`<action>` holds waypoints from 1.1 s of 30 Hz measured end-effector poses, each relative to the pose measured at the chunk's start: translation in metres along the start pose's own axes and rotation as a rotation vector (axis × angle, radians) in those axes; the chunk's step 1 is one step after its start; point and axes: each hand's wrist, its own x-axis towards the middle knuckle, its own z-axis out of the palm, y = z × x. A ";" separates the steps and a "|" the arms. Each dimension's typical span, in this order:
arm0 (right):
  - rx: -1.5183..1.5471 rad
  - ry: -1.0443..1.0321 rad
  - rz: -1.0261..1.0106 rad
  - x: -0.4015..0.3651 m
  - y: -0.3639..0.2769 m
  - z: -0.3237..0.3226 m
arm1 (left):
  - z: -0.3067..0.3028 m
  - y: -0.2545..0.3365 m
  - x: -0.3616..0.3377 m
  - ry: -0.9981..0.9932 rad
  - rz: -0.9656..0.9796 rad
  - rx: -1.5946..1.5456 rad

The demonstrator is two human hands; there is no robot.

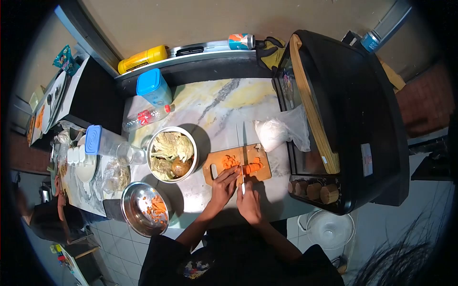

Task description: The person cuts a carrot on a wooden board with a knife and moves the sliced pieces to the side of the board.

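Note:
A wooden cutting board (pixel 208 177) lies on the marble counter in front of me. On it are chopped carrot pieces (pixel 230 161) and a partly sliced carrot (pixel 253 168). My right hand (pixel 249 204) is closed round the pale handle of a knife (pixel 244 143), its long blade pointing away from me across the board. Just left of the blade, my left hand (pixel 223 186) has its fingers bent and pressed together on carrot at the board's near side. Those fingertips partly hide what they hold.
Left of the board stand a white pot (pixel 194 143) with cabbage leaves and a steel bowl (pixel 131 217) with orange scraps. A plastic bag (pixel 272 136) of white contents sits by the black appliance (pixel 362 109) on the right. Another person (pixel 52 219) is at far left.

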 end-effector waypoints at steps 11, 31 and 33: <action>0.026 0.092 -0.062 -0.001 0.017 -0.016 | 0.003 -0.002 -0.002 -0.005 -0.044 -0.051; 0.024 -0.003 -0.013 -0.008 0.020 -0.009 | -0.006 0.002 0.001 -0.074 -0.065 -0.051; 0.037 -0.008 -0.033 -0.007 0.021 -0.009 | -0.005 0.002 0.002 -0.071 -0.059 -0.038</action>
